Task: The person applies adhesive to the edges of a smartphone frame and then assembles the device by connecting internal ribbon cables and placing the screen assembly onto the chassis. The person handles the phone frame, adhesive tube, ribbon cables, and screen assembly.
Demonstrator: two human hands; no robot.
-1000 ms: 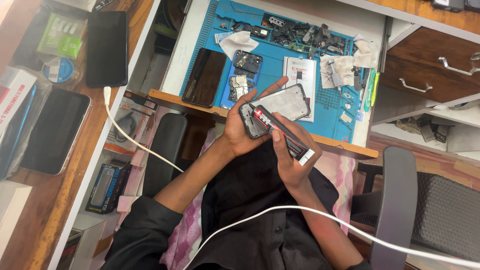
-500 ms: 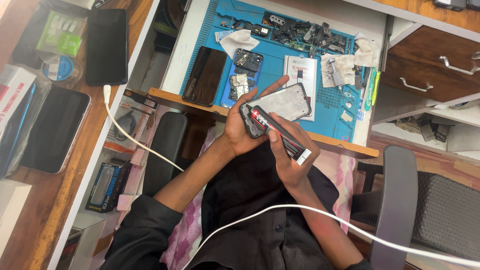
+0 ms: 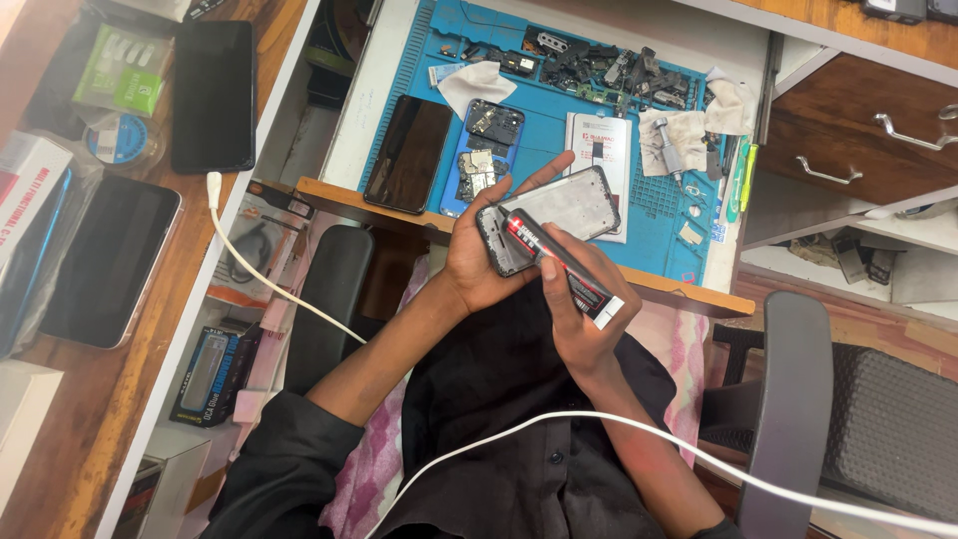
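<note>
Glue tube nozzle at phone frame edge.
Your left hand (image 3: 489,262) grips the grey rectangular phone frame (image 3: 549,218) above the blue bench mat (image 3: 559,100); your right hand (image 3: 577,324) pinches the red-black adhesive tube (image 3: 564,269), which slants up-left across the frame.

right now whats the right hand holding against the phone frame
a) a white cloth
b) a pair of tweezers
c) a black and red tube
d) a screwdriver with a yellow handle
c: the right hand grips a black and red tube whose tip lies on the phone frame, which the left hand holds above the blue work mat.
</note>
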